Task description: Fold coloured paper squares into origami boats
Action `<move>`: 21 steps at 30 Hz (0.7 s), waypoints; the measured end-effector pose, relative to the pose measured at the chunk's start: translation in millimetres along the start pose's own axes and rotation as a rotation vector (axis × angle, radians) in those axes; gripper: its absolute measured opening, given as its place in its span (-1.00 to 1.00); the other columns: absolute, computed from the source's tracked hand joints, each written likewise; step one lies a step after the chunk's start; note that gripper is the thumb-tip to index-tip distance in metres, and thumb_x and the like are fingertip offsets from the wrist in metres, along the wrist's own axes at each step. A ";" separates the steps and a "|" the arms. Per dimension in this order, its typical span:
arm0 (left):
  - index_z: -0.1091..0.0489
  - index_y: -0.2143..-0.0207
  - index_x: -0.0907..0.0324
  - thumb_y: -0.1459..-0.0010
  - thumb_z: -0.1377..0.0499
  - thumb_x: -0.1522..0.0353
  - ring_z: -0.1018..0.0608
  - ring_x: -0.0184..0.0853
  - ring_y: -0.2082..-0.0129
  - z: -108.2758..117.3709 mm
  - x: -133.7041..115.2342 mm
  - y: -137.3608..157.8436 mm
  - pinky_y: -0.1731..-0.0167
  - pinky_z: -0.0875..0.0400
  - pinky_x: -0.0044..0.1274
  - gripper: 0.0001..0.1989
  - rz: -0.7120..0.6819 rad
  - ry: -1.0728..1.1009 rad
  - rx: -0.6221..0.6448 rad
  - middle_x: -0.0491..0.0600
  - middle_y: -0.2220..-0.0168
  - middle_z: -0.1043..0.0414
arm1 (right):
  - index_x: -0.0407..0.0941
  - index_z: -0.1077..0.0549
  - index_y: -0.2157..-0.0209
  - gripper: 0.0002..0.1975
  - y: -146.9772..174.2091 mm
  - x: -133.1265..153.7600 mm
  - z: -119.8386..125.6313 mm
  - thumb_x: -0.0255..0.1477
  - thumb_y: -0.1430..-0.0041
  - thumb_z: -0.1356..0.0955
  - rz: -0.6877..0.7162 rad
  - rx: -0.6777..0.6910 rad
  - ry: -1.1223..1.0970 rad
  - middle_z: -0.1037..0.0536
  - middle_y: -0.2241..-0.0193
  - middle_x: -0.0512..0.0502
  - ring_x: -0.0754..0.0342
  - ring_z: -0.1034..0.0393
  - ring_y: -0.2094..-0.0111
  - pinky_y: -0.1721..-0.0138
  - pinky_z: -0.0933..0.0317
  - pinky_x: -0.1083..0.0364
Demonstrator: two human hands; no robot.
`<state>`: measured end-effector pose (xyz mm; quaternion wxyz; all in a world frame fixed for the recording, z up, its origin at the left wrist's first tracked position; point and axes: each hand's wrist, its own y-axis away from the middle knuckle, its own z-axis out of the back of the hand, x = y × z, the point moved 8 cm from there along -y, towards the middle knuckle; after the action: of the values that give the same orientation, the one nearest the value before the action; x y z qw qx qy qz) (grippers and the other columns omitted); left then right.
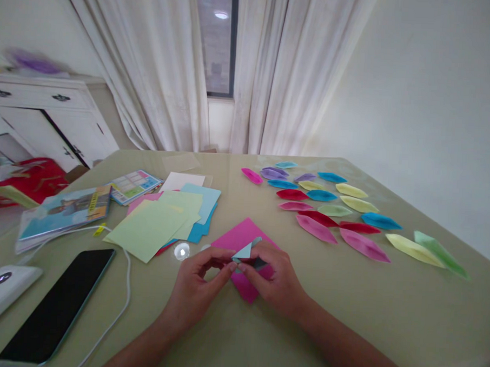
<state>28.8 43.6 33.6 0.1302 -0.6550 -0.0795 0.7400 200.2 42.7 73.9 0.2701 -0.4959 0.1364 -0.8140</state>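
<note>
Between my two hands is a small light-blue folded paper (242,252), pinched at its near edge. My left hand (202,276) grips it from the left with thumb and fingertips. From the right, my right hand (277,274) holds it the same way, its fingers hiding part of the folds. Beneath the hands a magenta paper sheet (246,235) lies on the table, turned so a corner points toward me. Several folded paper boats (329,209), pointed at both ends, in pink, red, blue, yellow, green and purple, are spread over the table's right side.
Left of my hands lies a pile of coloured paper sheets (149,228). Beyond it are a book (67,211) and a printed card (135,185). A black-screened phone (59,305), a white device (7,292) and a white cable (128,286) occupy the near left of the table (344,323).
</note>
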 end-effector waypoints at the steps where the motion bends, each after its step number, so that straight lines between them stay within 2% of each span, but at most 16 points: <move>1: -0.63 0.15 0.16 -0.23 -0.38 0.27 -0.70 -0.26 0.26 0.2 0.1 0.2 0.20 -0.65 -0.49 -0.81 0.002 0.004 -0.002 0.01 0.24 -0.69 | -0.09 -0.56 0.28 -0.89 0.0 0.8 0.1 -0.36 -0.36 -0.45 0.007 0.002 0.003 -0.56 0.41 -0.03 0.05 -0.41 0.36 0.31 -0.27 0.09; 10: -0.67 0.23 0.13 -0.17 -0.42 0.30 -0.72 -0.28 0.31 -1.4 2.1 -3.1 0.25 -0.66 -0.54 -0.87 0.049 0.101 -0.011 -0.04 0.32 -0.70 | -0.07 -0.59 0.25 -0.96 0.3 2.6 1.6 -0.44 -0.34 -0.45 0.074 -0.040 -0.024 -0.62 0.38 -0.05 0.04 -0.48 0.34 0.26 -0.33 0.06; 21: -0.70 0.22 0.06 -0.18 -0.41 0.38 -0.70 -0.33 0.27 -0.8 -6.8 -1.9 0.22 -0.63 -0.60 -0.89 -0.011 0.087 -0.040 -0.07 0.28 -0.69 | -0.07 -0.61 0.24 -0.95 0.4 12.0 4.6 -0.49 -0.31 -0.46 0.156 -0.068 0.045 -0.64 0.39 -0.04 0.04 -0.49 0.36 0.25 -0.33 0.04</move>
<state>30.5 43.3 40.4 0.1244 -0.6886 -0.0924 0.7084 200.0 35.7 84.6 0.3125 -0.4742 0.2084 -0.7963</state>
